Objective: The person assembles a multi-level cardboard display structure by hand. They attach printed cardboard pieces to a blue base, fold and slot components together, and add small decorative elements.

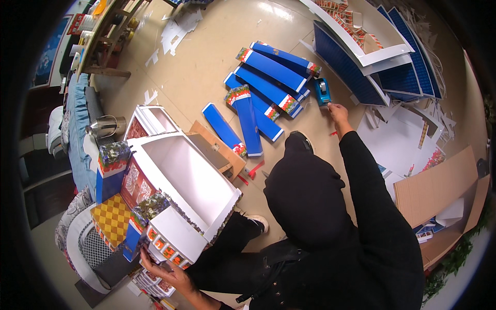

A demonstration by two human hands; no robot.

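A printed-card model house (176, 174) with an open white box-like body lies tilted before me, by my bent leg. It carries blue columns with flower-printed ends, a yellow checkered panel (112, 221) and brown latticed panels. My left hand (168, 273) holds its lower end, the fingers spread against the card by a blue column (133, 240). Some fingers are hidden behind it. On the right, my right arm reaches out over the floor. My right hand (339, 115) pinches the near end of a blue tape dispenser (322, 92), which has a roll in it.
Several long blue card boxes (271, 69) with floral ends lie piled on the tiled floor. Large blue-and-white card panels (348, 66) stand at the right. Below them are paper scraps (395, 131) and an open cardboard carton (438, 190). A wooden stool (217, 147) and steel kettle (108, 126) are near the model.
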